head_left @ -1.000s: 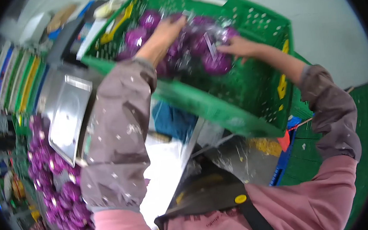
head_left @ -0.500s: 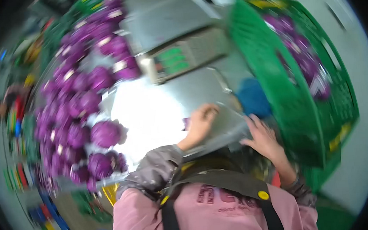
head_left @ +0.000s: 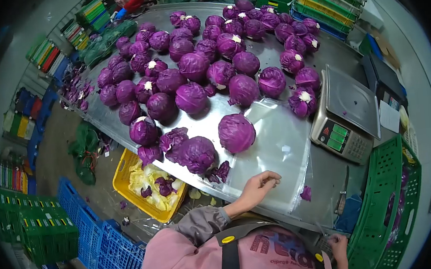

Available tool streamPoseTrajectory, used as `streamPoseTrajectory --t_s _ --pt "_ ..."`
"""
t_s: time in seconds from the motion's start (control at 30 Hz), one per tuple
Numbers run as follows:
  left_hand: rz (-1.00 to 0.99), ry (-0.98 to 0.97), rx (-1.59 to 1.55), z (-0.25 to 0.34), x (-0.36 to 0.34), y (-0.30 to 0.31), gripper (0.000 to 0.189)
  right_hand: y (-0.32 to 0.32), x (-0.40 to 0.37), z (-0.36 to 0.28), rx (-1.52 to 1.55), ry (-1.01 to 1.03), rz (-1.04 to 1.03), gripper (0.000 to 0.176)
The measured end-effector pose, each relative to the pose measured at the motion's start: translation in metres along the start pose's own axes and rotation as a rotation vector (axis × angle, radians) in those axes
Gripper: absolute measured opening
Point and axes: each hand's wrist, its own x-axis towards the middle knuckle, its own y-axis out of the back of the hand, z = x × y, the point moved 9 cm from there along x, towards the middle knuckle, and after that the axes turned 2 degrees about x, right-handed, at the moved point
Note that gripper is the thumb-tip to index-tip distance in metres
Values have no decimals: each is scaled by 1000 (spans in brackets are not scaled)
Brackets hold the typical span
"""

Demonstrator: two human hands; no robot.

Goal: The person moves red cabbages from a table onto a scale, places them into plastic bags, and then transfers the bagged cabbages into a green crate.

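**Q:** Where do the hands lie?
**A:** Left hand (head_left: pixel 260 184), half-curled and gripping nothing, fingertips on the clear bag sheet (head_left: pixel 276 140) near the table (head_left: pixel 328 176) edge. Nearest cabbage (head_left: pixel 236 132) at 11 o'clock. Right hand (head_left: pixel 338 243), at 5 o'clock by the green crate (head_left: pixel 383 212), grip indiscernible.
**Q:** Open room?
**A:** Bare sheet toward 1 o'clock, up to the scale (head_left: pixel 346 119).

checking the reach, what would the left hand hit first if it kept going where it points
The left hand would likely slide across the plastic sheet and meet the scale first.

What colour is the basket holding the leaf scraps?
The basket is yellow; the head view shows it.
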Motion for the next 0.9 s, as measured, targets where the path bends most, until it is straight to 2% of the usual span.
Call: streamPoseTrajectory --t_s 0.03,0.07,0.3,0.33,0.37,0.4,0.47,0.6,0.67,0.73,0.8,0.9 --pt "16 4 -18 9 -1 13 20 -11 -7 22 267 -137 -52 15" --pt "-14 13 -25 16 0 20 20 -16 -12 26 275 -159 -31 15" --pt "75 -74 -37 66 25 94 18 -41 -43 -13 -341 32 90 30" --pt "81 -77 -21 70 33 102 18 -31 -21 -83 -283 12 113 28" --pt "96 -47 -65 74 40 108 18 -23 1 -106 -319 207 248 20" --pt "93 -43 -90 83 48 112 17 -13 13 -172 -383 340 296 14" --pt "75 -99 -65 89 65 123 17 -2 33 -246 -382 385 365 20" --pt "55 -99 -37 98 92 138 18 -11 86 -325 -451 523 203 18" --pt "72 -65 -59 93 100 145 18 -3 115 -361 -306 641 305 25" --pt "91 -51 7 92 107 152 17 3 156 -389 -258 635 296 39" --pt "84 -41 11 90 113 156 17 13 184 -429 -316 867 482 49" --pt "129 -3 19 86 121 166 17 26 249 -461 -242 758 411 57"
